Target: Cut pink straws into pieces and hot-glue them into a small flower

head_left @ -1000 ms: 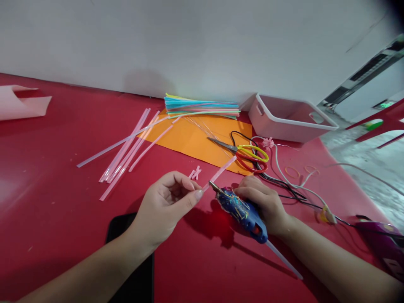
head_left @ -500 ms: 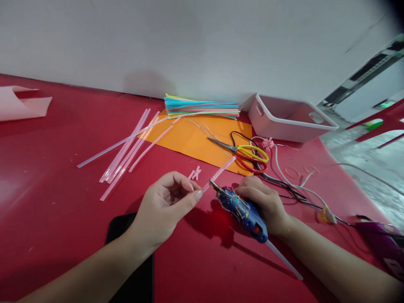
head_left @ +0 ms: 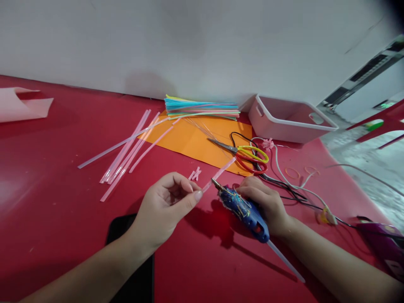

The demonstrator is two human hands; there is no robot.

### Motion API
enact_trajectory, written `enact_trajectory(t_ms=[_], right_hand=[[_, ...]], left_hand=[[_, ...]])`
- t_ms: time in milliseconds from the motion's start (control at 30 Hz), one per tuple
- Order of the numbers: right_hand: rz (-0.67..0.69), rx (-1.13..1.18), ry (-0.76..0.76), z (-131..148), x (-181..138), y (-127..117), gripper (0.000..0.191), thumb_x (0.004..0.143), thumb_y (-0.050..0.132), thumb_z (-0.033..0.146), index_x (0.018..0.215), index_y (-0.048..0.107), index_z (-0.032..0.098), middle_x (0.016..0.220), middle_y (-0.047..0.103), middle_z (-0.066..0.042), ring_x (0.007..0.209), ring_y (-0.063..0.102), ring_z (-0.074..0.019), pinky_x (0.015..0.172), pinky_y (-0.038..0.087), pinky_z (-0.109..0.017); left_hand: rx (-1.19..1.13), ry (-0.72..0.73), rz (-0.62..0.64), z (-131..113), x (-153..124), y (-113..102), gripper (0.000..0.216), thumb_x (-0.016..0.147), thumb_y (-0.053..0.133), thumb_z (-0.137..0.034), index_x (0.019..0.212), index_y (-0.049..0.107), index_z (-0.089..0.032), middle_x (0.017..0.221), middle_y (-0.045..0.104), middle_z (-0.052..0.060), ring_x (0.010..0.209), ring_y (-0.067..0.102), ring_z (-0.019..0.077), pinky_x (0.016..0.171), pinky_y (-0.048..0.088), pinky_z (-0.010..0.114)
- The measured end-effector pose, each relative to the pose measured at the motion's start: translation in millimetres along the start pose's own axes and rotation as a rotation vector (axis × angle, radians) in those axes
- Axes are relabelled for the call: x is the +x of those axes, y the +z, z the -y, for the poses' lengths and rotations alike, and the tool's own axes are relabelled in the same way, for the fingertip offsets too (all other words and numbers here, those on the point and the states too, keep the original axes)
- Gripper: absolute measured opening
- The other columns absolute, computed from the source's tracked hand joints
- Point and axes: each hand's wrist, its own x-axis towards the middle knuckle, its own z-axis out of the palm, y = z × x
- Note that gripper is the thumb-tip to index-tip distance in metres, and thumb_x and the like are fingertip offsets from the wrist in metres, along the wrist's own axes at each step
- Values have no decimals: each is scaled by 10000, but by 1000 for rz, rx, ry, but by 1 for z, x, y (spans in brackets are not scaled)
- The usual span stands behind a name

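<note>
Between thumb and fingertips, my left hand [head_left: 172, 200] pinches one end of a flat pink translucent strip [head_left: 223, 168], which points up and to the right. My right hand [head_left: 263, 202] is wrapped round a blue hot glue gun [head_left: 243, 210], smeared with dried glue. Its metal nozzle lies at the strip, close to my left fingertips; I cannot tell whether they touch. A clear glue stick [head_left: 285, 261] sticks out of the gun's back. Just beyond my left hand lie small pink pieces [head_left: 195, 173], some joined crosswise.
Several pink strips [head_left: 126, 151] lie to the left. Scissors [head_left: 236, 150] rest on an orange sheet [head_left: 176, 136], with a bundle of coloured sticks [head_left: 202, 107] behind. A white bin [head_left: 290, 126], cables [head_left: 293, 187] and a pink flower-like piece [head_left: 268, 144] are right; a black phone-like slab [head_left: 132, 269] lies under my left forearm.
The glue gun has shifted slightly right, its nozzle moving a little up along the strip, away from my left fingertips. My left hand has barely moved.
</note>
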Motion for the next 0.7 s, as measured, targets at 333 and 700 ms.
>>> enact_trajectory(t_ms=[333, 700], right_hand=[[8, -43, -2, 1, 0, -1, 107, 895, 636, 190, 999, 653, 206, 738, 641, -39, 656, 578, -187, 622, 467, -327], [-34, -48, 42, 1, 1, 0, 67, 900, 627, 223, 955, 664, 216, 725, 646, -35, 646, 576, -185, 627, 460, -321]], left_hand=[[-32, -13, 11, 0, 0, 0, 214, 812, 784, -105, 734, 611, -204, 811, 760, -30, 743, 681, 78, 715, 547, 168], [-26, 3, 17, 4, 0, -3, 196, 829, 786, -126, 758, 621, -205, 825, 758, -34, 753, 673, 78, 719, 539, 171]])
